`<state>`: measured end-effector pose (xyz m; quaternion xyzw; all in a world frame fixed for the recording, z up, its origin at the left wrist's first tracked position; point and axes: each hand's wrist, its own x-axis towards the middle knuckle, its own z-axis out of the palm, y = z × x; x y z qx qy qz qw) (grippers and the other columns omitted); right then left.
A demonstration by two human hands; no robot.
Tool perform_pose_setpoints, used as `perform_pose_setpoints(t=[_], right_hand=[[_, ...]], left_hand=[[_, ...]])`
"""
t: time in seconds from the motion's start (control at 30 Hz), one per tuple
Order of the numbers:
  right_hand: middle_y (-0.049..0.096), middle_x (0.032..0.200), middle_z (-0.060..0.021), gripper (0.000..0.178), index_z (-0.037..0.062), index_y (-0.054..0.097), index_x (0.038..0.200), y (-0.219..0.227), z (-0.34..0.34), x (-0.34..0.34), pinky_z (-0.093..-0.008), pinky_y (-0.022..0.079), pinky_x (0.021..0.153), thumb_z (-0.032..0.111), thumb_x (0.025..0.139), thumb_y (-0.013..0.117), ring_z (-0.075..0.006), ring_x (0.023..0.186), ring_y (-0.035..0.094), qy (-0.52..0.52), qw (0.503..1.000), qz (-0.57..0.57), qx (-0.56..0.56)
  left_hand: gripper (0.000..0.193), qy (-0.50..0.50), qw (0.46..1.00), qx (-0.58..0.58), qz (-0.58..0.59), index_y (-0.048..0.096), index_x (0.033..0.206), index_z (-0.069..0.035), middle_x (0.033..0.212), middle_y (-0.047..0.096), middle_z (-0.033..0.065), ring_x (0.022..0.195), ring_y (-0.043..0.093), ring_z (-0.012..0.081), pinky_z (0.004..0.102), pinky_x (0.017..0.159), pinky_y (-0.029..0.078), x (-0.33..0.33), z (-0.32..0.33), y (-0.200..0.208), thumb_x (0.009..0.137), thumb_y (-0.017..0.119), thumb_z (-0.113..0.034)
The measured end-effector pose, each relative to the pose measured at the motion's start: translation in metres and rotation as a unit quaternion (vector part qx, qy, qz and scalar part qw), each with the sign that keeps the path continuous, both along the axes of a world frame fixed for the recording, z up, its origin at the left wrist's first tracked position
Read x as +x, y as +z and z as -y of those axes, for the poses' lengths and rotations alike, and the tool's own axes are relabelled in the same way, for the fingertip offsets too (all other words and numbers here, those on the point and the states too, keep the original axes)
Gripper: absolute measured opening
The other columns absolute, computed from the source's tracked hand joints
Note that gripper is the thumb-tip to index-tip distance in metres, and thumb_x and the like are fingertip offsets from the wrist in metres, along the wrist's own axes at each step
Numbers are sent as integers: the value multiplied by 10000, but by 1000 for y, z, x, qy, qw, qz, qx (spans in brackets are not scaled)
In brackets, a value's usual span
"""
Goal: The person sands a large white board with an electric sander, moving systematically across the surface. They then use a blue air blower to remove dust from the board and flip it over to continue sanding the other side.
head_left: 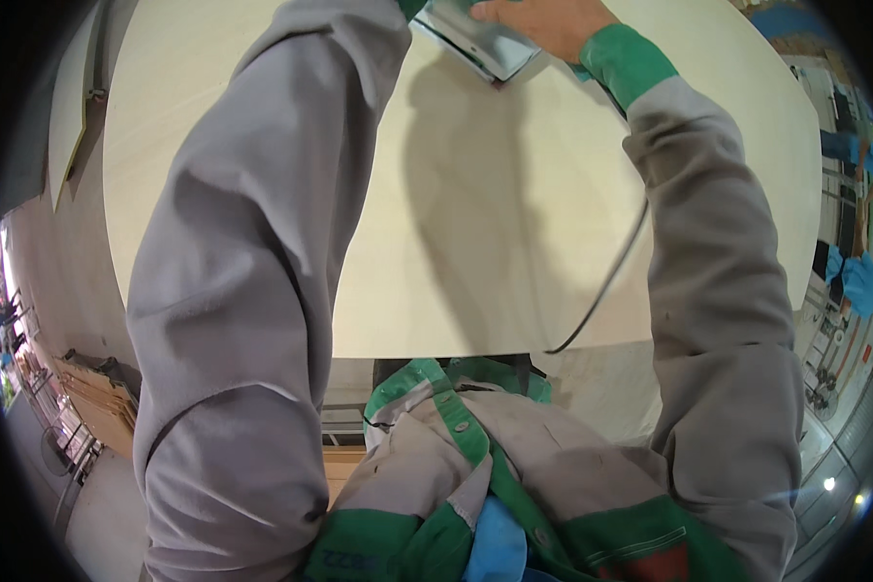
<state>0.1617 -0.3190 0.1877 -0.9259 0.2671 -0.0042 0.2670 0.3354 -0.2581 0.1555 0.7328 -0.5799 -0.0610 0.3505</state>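
Brown stacked boards (97, 403), blue material (861, 284)

Grey sleeves (718, 252), apparently both with green cuffs (630, 66)

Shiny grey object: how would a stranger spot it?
Across the pale tabletop, follow the right sleeve up past its green cuff to the right hand. The shiny grey object shows just left of it, at the picture's top. Its straight edges and gloss set it apart from the sleeve's soft cloth.

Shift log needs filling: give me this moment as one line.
right hand: on silver flat-sided object | left hand: out of view | black cable: reaches near edge of pale board
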Motion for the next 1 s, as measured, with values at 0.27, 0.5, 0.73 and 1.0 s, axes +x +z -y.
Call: perform_pose_setpoints(t=[0.27,0.5,0.73,1.0], right_hand=[[715,1196,-253,773,48,384,1517,-14,-44,-123,-519,552,928,469,947,695,-457,1094,689,16,997,35,60],[642,1286,-263,775,54,399,1543,-8,-202,-251,-496,574,832,416,941,727,-444,1068,676,-53,992,42,108],[560,1388,-258,993,40,256,1604,-16,-212,-232,-533,567,869,382,855,812,-447,1157,638,-157,987,-34,20],[640,1297,-306,955,-31,316,1534,-38,25,-69,-505,519,1003,457,867,795,-461,1197,636,-154,981,28,-111]], left_hand=[[526,-30,996,65,-52,759,1067,-89,933,766,165,858,716,381,463,797,557,-120,-48,5,1012,488,-536],[359,-78,992,-17,-99,742,1129,-111,810,694,116,783,677,349,456,666,531,-243,-183,-4,895,743,-384],[485,-74,969,-51,-231,657,1300,-50,1110,711,180,1005,672,382,464,881,535,-216,-189,-15,907,747,-318],[651,421,903,79,37,556,1464,-15,1465,582,235,1371,543,390,454,1157,417,144,-356,-106,1042,588,-510]])
